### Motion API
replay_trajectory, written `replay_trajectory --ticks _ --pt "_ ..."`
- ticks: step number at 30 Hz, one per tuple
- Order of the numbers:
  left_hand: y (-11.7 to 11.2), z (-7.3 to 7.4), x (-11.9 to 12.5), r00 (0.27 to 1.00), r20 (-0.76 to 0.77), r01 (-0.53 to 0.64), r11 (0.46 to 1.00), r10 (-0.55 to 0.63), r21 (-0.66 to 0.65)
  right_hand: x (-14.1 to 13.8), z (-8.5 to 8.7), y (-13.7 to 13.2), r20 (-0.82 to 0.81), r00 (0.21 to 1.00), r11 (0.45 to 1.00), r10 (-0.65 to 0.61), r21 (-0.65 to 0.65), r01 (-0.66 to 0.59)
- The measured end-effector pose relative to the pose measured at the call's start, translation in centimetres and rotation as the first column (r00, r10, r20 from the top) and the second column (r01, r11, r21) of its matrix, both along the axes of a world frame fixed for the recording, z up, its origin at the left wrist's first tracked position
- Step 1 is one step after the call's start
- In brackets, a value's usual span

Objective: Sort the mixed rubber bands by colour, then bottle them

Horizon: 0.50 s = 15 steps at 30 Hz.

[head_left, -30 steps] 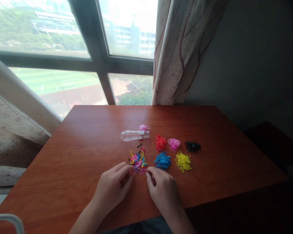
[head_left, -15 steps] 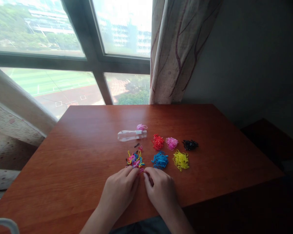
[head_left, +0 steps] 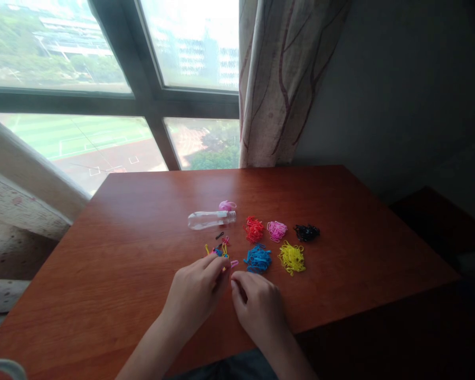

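Above the mixed pile of small plastic stitch markers [head_left: 217,252], my left hand [head_left: 198,282] is closed, fingertips pinched. A pink stitch marker [head_left: 234,264] sticks out at those fingertips. Just to the right, my right hand [head_left: 260,298] rests low with thumb and index finger together; whatever lies between them is hidden. The left hand covers much of the mixed pile. Sorted heaps sit to the right: red [head_left: 254,230], pink [head_left: 277,230], black [head_left: 306,232], blue [head_left: 257,258] and yellow [head_left: 292,257] stitch markers.
A clear plastic bottle [head_left: 208,220] lies on its side behind the mixed pile, its mouth uncapped. Beyond its neck is a pink looped piece [head_left: 227,205]. A loose black marker [head_left: 220,235] lies in front of it. The brown table [head_left: 142,211] reaches the window and curtain [head_left: 277,105].
My left hand has moved slightly forward over the mixed pile, and the pink stitch marker by its fingertips has shifted forward too. My right hand stays nearly in place. The view shifts slightly.
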State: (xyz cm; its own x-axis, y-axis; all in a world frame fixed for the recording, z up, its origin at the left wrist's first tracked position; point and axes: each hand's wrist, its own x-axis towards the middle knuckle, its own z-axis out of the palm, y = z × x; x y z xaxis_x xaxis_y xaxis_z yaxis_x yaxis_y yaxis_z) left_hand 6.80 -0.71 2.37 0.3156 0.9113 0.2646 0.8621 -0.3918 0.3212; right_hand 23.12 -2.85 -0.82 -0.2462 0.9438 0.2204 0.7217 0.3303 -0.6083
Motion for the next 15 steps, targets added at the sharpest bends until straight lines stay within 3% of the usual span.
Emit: replay_trajectory --ticks 7,11,15 --pt "7.2 2.7 5.8 0.987 -0.026 0.151 0.98 -0.156 -0.133 0.0 0.3 0.1 0.094 0.996 1.0 -0.013 0.002 0.013" --pt "10.6 2.6 9.4 0.977 -0.052 0.196 0.967 -0.207 -0.165 0.0 0.0 0.2 0.077 0.997 1.0 -0.009 0.017 0.007" --pt "12.1 2.1 11.2 0.973 -0.076 0.202 0.96 -0.22 -0.193 0.1 -0.1 0.2 0.053 0.999 1.0 -0.01 0.022 0.009"
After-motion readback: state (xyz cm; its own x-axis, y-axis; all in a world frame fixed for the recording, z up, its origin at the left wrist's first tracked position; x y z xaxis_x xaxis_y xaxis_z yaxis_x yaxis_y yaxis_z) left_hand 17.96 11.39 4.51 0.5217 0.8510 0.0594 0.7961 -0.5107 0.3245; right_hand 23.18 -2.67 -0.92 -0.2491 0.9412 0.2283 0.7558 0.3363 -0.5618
